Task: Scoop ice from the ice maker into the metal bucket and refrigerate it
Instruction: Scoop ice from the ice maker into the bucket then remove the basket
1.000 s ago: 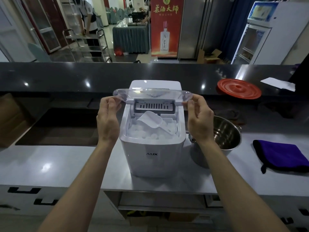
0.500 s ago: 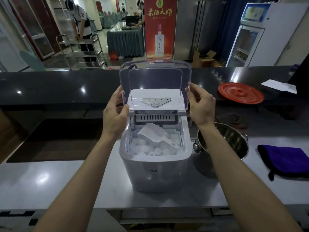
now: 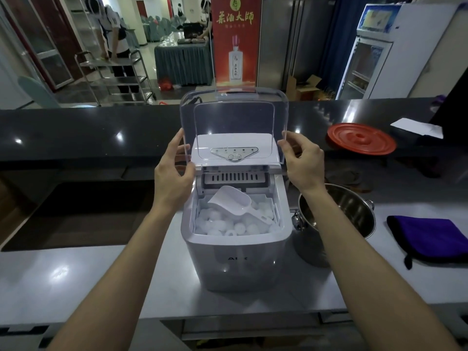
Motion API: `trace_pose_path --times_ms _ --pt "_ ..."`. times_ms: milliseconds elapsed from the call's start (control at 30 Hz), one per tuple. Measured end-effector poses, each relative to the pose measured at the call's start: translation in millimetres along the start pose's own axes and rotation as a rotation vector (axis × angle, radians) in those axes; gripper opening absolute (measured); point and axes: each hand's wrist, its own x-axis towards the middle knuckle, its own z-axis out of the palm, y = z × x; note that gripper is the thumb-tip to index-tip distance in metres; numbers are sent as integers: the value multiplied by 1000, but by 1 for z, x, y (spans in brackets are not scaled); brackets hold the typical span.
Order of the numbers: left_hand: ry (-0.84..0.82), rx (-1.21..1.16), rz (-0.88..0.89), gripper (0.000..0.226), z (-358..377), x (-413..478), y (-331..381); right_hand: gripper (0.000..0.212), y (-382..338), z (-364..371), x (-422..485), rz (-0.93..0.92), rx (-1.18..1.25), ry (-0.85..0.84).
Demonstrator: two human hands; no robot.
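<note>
Scoop point(image 3: 229, 201) lies on the ice point(image 3: 222, 226), handle slanting lower right, nearer the right grip point(image 3: 301, 163); it and the left grip point(image 3: 174, 171) both pinch the upright lid point(image 3: 234, 117).

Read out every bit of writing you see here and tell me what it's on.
"茶酒大師": red banner.
"A", the rest lost in blur: ice maker front.
Too small or blurred: control panel labels, the banner's small print, fridge sign.

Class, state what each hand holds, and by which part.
Both hold the clear lid: left hand pinches its left side edge, right hand its lower right edge.
</note>
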Motion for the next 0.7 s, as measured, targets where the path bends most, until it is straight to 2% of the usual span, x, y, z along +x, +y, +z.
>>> trace_pose_path --times_ms 300,433,567,700 --pt "30 1 1 70 1 -4 6 29 -1 -10 -11 -27 5 59" --pt "6 44 -6 73 1 -7 9 17 1 -11 -20 -52 9 64" --pt "-38 123 3 80 4 -9 9 8 -3 -9 -31 -71 -19 -119" --pt "-83 158 -10 85 8 -12 6 7 -11 -6 -39 -35 -139 -463"
